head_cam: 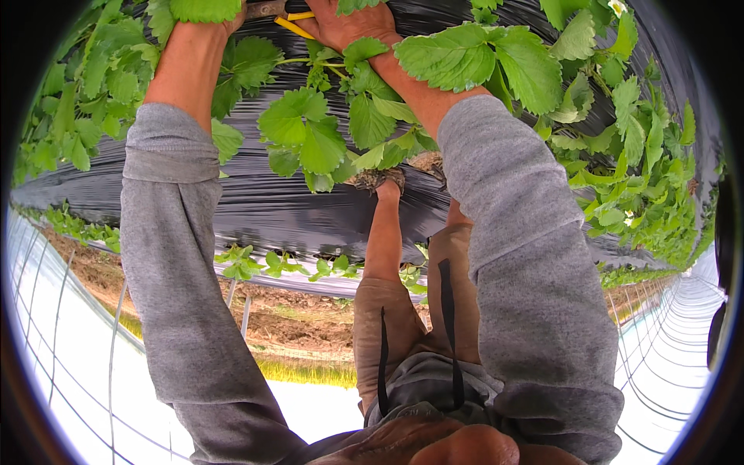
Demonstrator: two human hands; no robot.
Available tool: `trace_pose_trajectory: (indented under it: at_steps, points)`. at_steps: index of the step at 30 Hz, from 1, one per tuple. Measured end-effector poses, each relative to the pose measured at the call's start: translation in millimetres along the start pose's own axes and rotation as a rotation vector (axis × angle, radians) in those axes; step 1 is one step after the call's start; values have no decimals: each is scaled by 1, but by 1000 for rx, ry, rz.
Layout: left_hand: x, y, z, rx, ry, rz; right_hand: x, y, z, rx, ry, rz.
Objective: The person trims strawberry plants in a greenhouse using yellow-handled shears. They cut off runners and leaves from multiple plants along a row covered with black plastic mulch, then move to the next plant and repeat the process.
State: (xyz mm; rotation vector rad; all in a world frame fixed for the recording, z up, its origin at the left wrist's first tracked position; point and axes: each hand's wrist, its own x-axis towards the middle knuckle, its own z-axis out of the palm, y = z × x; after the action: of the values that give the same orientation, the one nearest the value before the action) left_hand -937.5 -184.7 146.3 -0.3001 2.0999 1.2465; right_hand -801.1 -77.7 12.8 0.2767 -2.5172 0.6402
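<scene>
At the top edge, my right hand (356,26) is wrapped around yellow-handled pruning shears (295,25). Their metal part (266,9) points left, towards my left hand (235,22). A strawberry leaf (204,8) and the picture's edge cover most of that hand, so its fingers cannot be made out. Between my forearms, a strawberry plant (305,131) spreads its leaves over black plastic mulch film (279,203). A large leaf (447,58) lies across my right forearm.
Strawberry foliage runs along both sides, dense at the left (110,81) and right (639,174), with a white flower (617,7). My feet (378,179) stand on the film by the plants. Behind me are a row of smaller plants (279,263), bare soil (302,317) and tunnel hoops (116,337).
</scene>
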Motion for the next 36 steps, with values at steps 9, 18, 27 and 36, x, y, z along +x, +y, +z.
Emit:
trace_pose_trajectory:
  at_steps: [9, 18, 27, 36]
  points:
    - [-6, -6, -2, -132, 70, -65, -12, 3, 10, 59, -231, 92]
    - [11, -38, -1, 38, 233, 170, -8, 6, 5, 92, -111, 12]
    - [9, -35, 3, 930, 148, 719, -10, 6, 9, 84, -90, 20]
    - [28, -59, -1, 936, -21, 762, -11, 4, 10, 49, 10, -3]
